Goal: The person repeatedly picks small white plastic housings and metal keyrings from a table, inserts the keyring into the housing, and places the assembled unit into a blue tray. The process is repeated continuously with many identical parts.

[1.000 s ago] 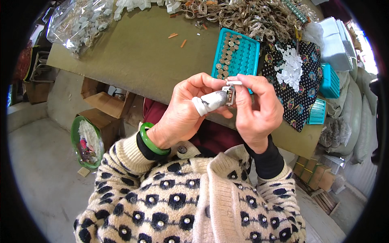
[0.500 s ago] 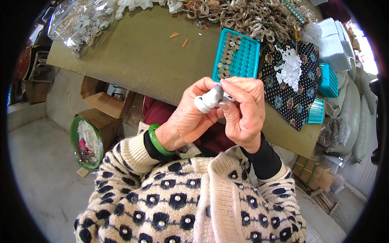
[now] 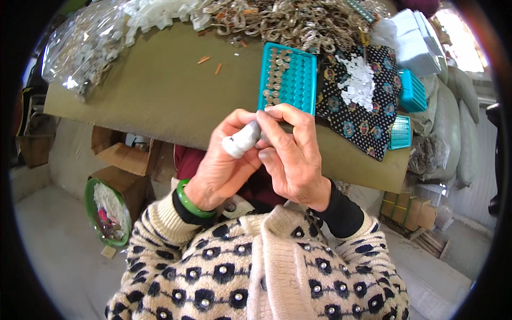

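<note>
Two bare hands are seen from above, brought together over the near edge of a greenish-brown desk point(image 3: 160, 88). A small piece point(image 3: 262, 143) is held between the fingertips, at the spot where the left hand point(image 3: 226, 154) and the right hand point(image 3: 296, 154) meet; it is almost wholly hidden, so its shape cannot be told. The left hand is closed around it, with a grey-tipped white finger cover point(image 3: 241, 141) pressed up against its left side. The right hand is curled in from the other side, its index finger laid across the top; whether it is clamped on the piece or only touching cannot be told.

Just beyond the fingers, a teal tray point(image 3: 303, 80) is set on the desk, its left columns partly filled with round metallic discs point(image 3: 276, 80). To its right, white chips point(image 3: 358, 81) are heaped on a dark patterned cloth point(image 3: 382, 101). Behind, brownish loops point(image 3: 288, 21) are piled. A clear plastic bag point(image 3: 80, 48) is placed at the far left, and orange strips point(image 3: 204, 60) are scattered between. A green bangle point(image 3: 190, 201) is worn on the left wrist.
</note>
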The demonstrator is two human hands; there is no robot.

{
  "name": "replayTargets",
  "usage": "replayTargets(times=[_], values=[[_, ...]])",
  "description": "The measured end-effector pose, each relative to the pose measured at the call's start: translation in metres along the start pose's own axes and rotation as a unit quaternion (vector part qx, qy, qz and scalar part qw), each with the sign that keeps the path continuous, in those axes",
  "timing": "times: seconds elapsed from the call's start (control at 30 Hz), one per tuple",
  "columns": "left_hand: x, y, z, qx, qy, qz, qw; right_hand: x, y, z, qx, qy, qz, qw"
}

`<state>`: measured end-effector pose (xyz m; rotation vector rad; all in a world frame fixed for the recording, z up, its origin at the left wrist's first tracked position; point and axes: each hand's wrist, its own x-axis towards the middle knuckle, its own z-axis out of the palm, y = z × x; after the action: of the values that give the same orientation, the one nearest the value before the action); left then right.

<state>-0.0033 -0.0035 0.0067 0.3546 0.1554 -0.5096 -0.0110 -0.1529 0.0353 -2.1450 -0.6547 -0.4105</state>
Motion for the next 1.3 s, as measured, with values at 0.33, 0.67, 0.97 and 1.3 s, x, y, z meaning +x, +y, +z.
replayTargets(times=[0.33, 0.67, 0.97, 1.3], values=[[0.008, 0.009, -0.008, 0.013, -0.099, 0.009, 0.995, 0.006, 0.104, -0.083, -0.271, 0.100, 0.088, 0.953], [0.010, 0.008, -0.003, 0.055, -0.076, -0.006, 0.996, -0.020, 0.101, -0.091, -0.246, 0.062, 0.129, 0.959], [0.010, -0.004, 0.003, 0.133, -0.049, -0.050, 0.989, -0.027, 0.100, -0.082, -0.234, 0.078, 0.117, 0.962], [0.011, -0.003, 0.003, 0.127, -0.039, -0.073, 0.988, -0.017, 0.100, -0.080, -0.265, 0.073, 0.080, 0.958]])
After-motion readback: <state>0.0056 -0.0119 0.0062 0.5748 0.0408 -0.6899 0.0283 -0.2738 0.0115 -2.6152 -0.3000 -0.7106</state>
